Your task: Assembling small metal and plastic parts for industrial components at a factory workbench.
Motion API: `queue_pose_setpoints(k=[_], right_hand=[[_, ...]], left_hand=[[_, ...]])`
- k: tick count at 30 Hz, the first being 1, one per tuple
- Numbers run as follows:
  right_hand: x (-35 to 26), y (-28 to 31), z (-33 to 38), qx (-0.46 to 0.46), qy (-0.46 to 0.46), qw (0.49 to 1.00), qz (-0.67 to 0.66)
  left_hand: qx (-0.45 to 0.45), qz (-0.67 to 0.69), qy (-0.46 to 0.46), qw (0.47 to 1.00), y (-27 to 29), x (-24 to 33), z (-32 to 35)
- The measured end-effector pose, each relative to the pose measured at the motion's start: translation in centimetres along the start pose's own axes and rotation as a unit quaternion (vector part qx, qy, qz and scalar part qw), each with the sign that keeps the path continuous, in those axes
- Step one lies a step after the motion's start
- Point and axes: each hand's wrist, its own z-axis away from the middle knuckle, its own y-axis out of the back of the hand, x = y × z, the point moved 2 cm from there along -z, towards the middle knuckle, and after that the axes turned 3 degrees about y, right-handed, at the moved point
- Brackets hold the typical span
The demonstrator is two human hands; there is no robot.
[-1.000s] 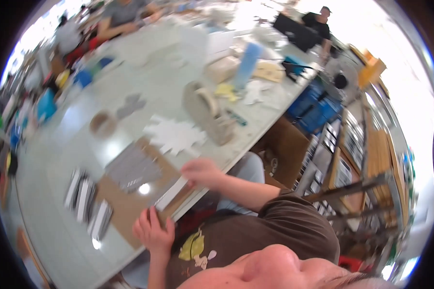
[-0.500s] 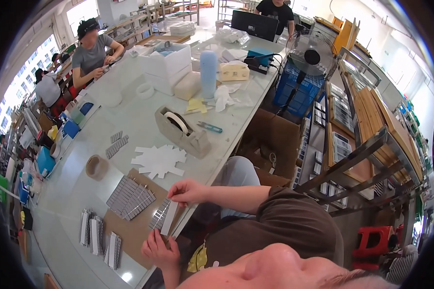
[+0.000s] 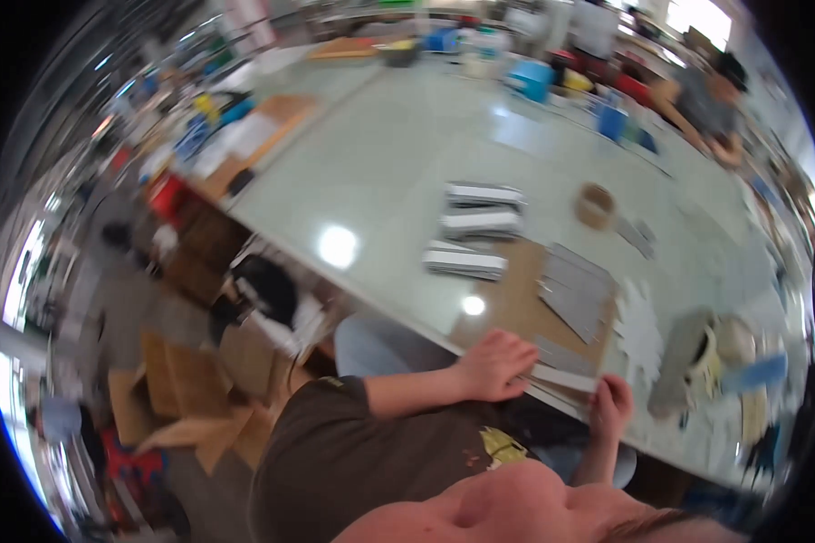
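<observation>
A narrow white strip [image 3: 563,377] stretches between my two hands at the table's near edge. My right hand [image 3: 612,405] pinches its right end. My left hand [image 3: 495,366] is closed at the left end, fingers curled over; the fingertips are partly hidden. Just beyond the strip lies a small row of grey pieces [image 3: 563,355] on a brown board [image 3: 514,290]. A larger grey block of such pieces [image 3: 575,288] rests farther up the board. To the left are three grey stacks topped with white strips [image 3: 482,220]. Motion blurs the picture somewhat.
Fanned white strips [image 3: 638,330] lie right of the board, with a tape dispenser [image 3: 684,366] beyond. A tape roll [image 3: 595,206] stands farther back. A person [image 3: 711,104] sits across the table. Open cardboard boxes [image 3: 190,380] stand on the floor at left.
The view has swung to the left, so the table's left side and the floor boxes now show. Both hands remain at the white strip.
</observation>
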Motion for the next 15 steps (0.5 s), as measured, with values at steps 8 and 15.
queue_pose_setpoints(k=[8, 15], right_hand=[[-0.9, -0.9, -0.7, -0.009, -0.013, 0.998, -0.054], [-0.8, -0.8, -1.3, -0.022, -0.002, 0.999, -0.044]], left_hand=[[0.059, -0.006, -0.008, 0.998, 0.3, 0.4, 0.2], [0.063, -0.008, -0.014, 0.998, 0.5, -0.2, -0.2]])
